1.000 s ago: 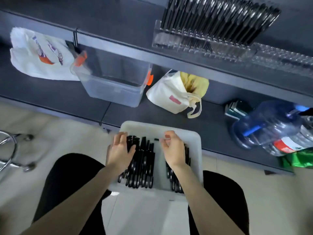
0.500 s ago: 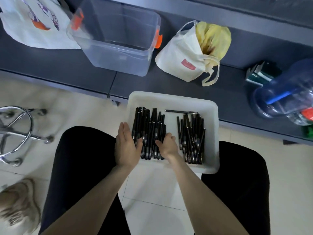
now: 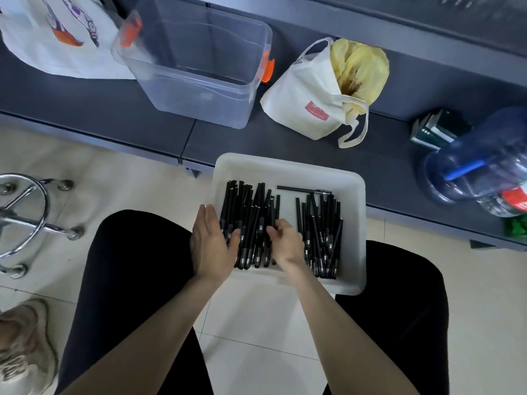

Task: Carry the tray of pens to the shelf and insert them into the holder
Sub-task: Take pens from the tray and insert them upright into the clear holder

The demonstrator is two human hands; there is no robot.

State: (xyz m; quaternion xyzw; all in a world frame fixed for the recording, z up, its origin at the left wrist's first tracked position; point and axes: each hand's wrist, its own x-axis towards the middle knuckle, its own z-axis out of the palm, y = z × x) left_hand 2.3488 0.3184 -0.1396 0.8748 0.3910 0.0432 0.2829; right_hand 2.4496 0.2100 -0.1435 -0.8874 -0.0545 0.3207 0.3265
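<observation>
Left hand (image 3: 212,246) flat, fingers straight, pressed against the left side of the nearer bunch of pens (image 3: 248,212), thumb laid over a few barrels. Right hand (image 3: 288,243) has its fingers curled in at the bunch's right side, pinching some pens (how many, can't tell). Looks like the two hands are squaring up a handful.

White tray (image 3: 288,168) sits between the person's knees, far edge at the lip of the dark lower shelf (image 3: 85,109); can't tell if it rests on the shelf. Inside: the handled bunch at left, a second bunch (image 3: 322,223) at right apart from it, and one loose pen (image 3: 302,190) lying crosswise at the back.

Progress, as a judgement: carrying appears done, since the tray is at the shelf. Inserting is what's left, with dozens of pens lying in the tray. Holder isn't in view, so its fill is unknown.
</observation>
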